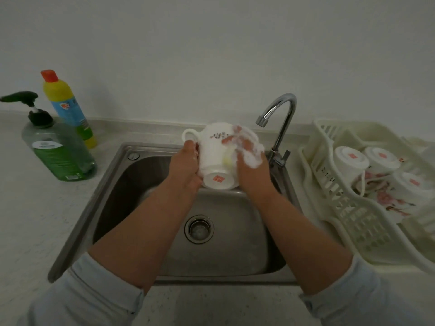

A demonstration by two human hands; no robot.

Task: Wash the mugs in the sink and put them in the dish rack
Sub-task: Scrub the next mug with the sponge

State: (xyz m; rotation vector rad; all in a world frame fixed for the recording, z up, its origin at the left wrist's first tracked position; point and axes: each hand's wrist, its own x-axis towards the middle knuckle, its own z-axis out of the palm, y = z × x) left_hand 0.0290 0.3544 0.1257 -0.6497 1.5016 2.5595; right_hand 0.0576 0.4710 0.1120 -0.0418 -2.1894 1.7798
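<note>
On my feed the pale counter (28,208) fills the frame, with the steel sink (122,184) set into its middle. To the right stands the white plastic dish rack (348,215), and three white mugs (350,161) lie in it bottoms up, touching each other, each with a red mark on its base. On the left of the sink I see a green pump bottle (58,154), and just behind it a yellow bottle (68,107) with a red cap. The chrome tap (280,118) rises at the sink's far right corner.

The mug being washed (211,151) is held above the far part of the sink, just left of the tap, tipped so its red-stamped base faces me and its handle points up and left. The left hand (186,165) grips its left side, fingers wrapped round the wall below the handle. The right hand (249,165) is thick with suds. Its fingers curve over the mug's right side and press a yellow sponge (227,160) against it. The drain (199,228) sits below, between my forearms.
</note>
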